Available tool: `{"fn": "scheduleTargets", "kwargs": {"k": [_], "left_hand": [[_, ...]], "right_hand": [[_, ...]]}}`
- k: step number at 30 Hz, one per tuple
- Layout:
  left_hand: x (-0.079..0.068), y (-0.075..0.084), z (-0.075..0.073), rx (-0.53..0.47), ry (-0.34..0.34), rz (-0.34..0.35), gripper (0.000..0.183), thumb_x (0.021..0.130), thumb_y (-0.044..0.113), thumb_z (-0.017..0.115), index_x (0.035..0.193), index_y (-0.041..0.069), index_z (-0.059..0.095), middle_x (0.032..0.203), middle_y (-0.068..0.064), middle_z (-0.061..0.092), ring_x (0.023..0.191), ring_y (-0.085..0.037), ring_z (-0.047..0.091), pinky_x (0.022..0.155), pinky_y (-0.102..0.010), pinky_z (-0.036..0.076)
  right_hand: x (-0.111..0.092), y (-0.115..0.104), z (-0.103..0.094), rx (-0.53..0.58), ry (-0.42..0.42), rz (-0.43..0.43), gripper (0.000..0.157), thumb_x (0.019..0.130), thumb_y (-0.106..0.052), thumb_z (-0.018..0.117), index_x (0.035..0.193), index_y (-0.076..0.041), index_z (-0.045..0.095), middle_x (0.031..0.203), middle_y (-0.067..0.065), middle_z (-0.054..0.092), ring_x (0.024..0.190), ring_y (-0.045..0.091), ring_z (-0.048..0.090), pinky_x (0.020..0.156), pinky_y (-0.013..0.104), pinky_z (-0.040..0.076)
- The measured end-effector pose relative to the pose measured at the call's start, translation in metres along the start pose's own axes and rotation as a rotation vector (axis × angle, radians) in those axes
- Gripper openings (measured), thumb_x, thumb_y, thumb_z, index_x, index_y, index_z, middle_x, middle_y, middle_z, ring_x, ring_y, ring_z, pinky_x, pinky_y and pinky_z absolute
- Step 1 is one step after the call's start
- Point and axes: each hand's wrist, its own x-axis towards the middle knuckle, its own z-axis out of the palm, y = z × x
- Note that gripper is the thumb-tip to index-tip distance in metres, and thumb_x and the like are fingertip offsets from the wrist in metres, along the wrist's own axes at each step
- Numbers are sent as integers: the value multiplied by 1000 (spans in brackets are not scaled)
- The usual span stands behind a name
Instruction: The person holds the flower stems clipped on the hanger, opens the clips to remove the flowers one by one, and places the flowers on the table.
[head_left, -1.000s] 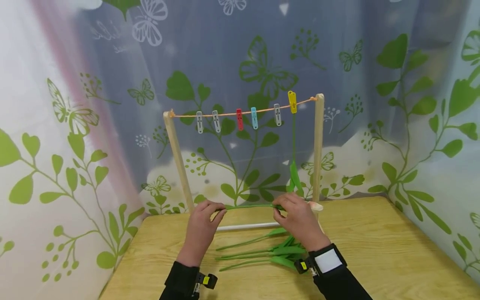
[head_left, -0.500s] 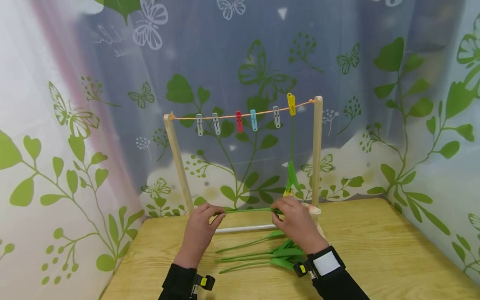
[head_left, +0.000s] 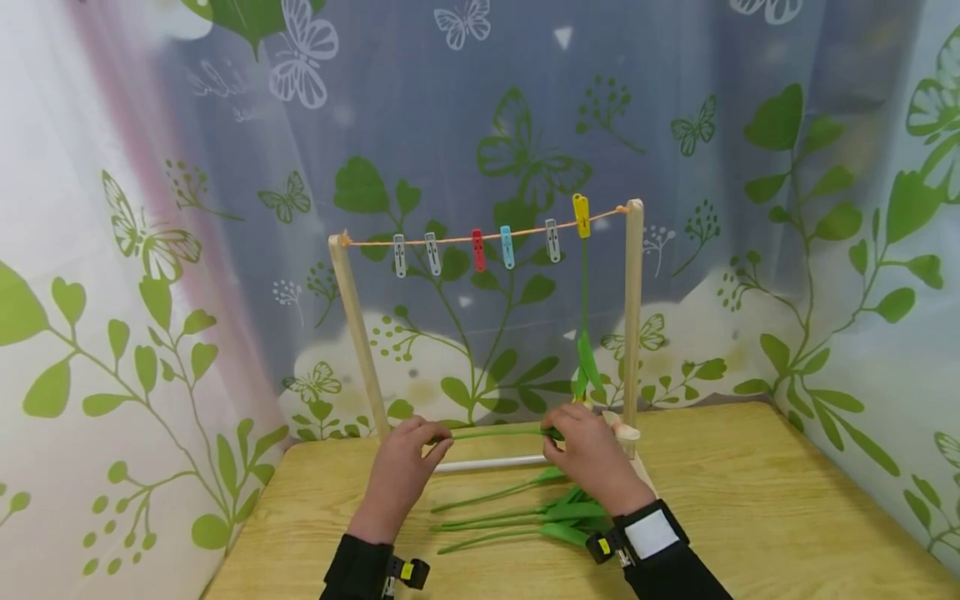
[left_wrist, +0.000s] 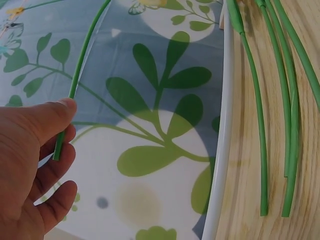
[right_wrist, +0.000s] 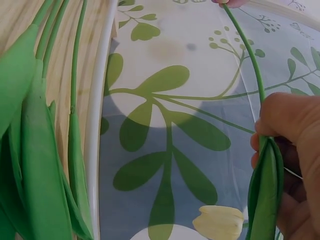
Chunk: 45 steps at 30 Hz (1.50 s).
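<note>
Both hands hold one artificial tulip sideways in front of the rack. My left hand [head_left: 405, 462] pinches the free end of its green stem [head_left: 495, 432] between thumb and fingers. Near the leaves [right_wrist: 265, 190], my right hand [head_left: 588, 454] grips the stem's other end. A pale pinkish flower head [head_left: 622, 427] shows just beyond the right hand. Another tulip [head_left: 585, 350] hangs head down from a yellow clothespin [head_left: 581, 217]; its yellow bloom [right_wrist: 220, 222] appears in the right wrist view. Several more tulips [head_left: 517, 517] lie on the table below the hands, their heads hidden by the right forearm.
An orange cord [head_left: 453, 240] runs between two wooden posts [head_left: 634, 317]. Grey, red [head_left: 478, 250] and light blue [head_left: 507, 247] clothespins hang on it. A white bar [head_left: 491, 462] crosses low between the posts. Behind the wooden table [head_left: 750, 500] hangs a leaf-patterned curtain [head_left: 450, 125].
Both hands have lowered the tulip slightly toward the white bar, keeping the same grip. The head view has tilted up a little, shifting the scene downward.
</note>
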Motion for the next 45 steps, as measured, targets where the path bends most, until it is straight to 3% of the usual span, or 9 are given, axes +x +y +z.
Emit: {"fn": "scheduleTargets", "kwargs": {"k": [7,18,33,37,45], "left_hand": [[-2,-1,2,11,-71,-7,12,93,18,80,104,23,76,93,11,63,79,-7,61,65,-23,56],[-7,-5,6,51,-142,-16,12,97,22,75,108,24,74,100,11,65,87,-6,63,75,-24,59],[-8,-9,9,64,-259,2,9,98,19,73,107,22,74,100,7,65,82,-7,59,69,-25,55],[-8,-9,11,59,-278,6,8,97,18,74,105,21,74,95,8,64,80,-7,57,67,-25,55],[-10,-11,16,69,-294,12,8,97,20,74,104,19,74,93,8,62,79,-8,59,67,-25,56]], "right_hand": [[-2,-1,3,-21,-38,32,21,81,-6,87,96,-14,75,100,0,73,92,19,71,69,32,64],[-6,0,11,-37,-102,72,18,84,-8,86,95,-15,73,97,-4,70,87,13,68,66,29,61],[-7,-2,15,-31,-214,129,17,86,-8,83,92,-18,72,91,-8,67,83,12,65,63,28,58],[-7,-3,16,-22,-262,151,15,88,-8,81,93,-19,71,94,-7,67,80,10,64,60,25,54],[-8,-2,18,-28,-280,153,16,87,-6,79,90,-18,70,89,-8,64,70,6,57,56,21,49]]}}
